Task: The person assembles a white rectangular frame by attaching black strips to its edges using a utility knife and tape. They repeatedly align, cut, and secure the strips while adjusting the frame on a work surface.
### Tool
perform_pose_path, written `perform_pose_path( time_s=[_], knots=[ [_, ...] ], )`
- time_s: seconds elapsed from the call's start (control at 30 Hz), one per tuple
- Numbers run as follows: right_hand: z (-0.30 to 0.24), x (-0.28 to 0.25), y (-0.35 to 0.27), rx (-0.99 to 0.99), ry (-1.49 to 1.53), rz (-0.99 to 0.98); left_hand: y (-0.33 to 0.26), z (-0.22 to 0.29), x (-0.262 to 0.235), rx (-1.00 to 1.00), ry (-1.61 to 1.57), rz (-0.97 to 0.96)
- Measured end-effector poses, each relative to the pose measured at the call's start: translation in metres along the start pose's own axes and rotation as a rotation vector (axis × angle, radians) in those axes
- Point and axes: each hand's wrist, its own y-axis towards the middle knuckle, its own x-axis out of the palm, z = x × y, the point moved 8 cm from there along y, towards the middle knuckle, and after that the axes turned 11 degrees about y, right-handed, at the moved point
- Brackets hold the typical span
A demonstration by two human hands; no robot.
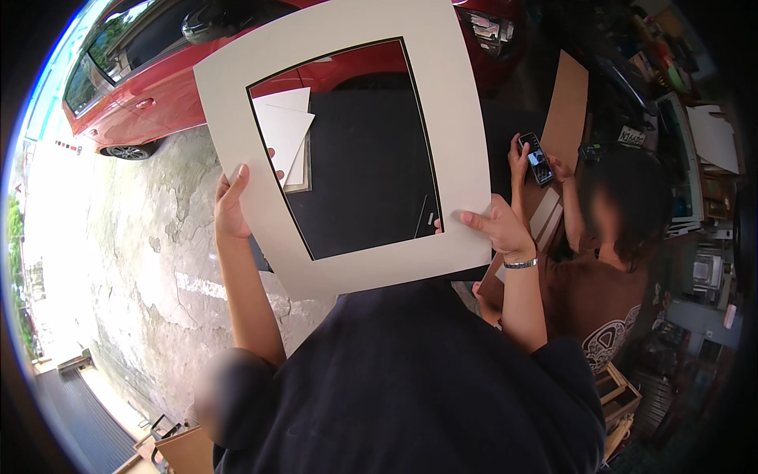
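Observation:
Up in front of me I hold a cream-white picture mat board (339, 276), a flat sheet with a rectangular window cut in it and a thin dark line along the window's edge. My left hand (231, 207) grips its left side, thumb on the near face and fingertips behind, partly showing in the window. On the right side my right hand (509, 227) pinches the board the same way, its fingers mostly hidden behind. Through the window a black tabletop (363, 166) shows, with several white boards (284, 118) stacked at its left.
At the right a person in a brown shirt (580, 292) holds a phone (537, 162) near a long brown board (564, 110). Another person's dark head (241, 399) is close at lower left. A red car (158, 95) stands beyond the table. Wooden frames (620, 395) lie at lower right.

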Motion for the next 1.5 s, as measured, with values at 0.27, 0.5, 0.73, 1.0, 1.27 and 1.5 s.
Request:
perform_pose_path(
  time_s=[0.27,0.5,0.73,1.0,1.27,1.5],
  knots=[
    [0.019,0.009,-0.003,0.056,0.273,0.011,-0.001,-0.025,-0.018,-0.091,-0.095,-0.002],
    [0.02,0.003,-0.019,0.024,0.257,0.052,-0.036,-0.044,-0.028,-0.173,0.0,0.12],
    [0.029,-0.002,-0.037,0.008,0.24,0.105,-0.09,-0.069,0.008,-0.213,0.014,-0.014],
    [0.042,-0.011,-0.043,-0.022,0.166,0.07,-0.097,-0.063,0.01,-0.173,-0.011,-0.07],
    [0.042,-0.003,-0.05,-0.016,0.217,0.032,-0.1,-0.059,0.014,-0.162,-0.034,-0.098],
    [0.045,0.001,-0.055,0.006,0.272,0.072,-0.101,-0.058,0.014,-0.161,-0.025,-0.087]
  ],
)
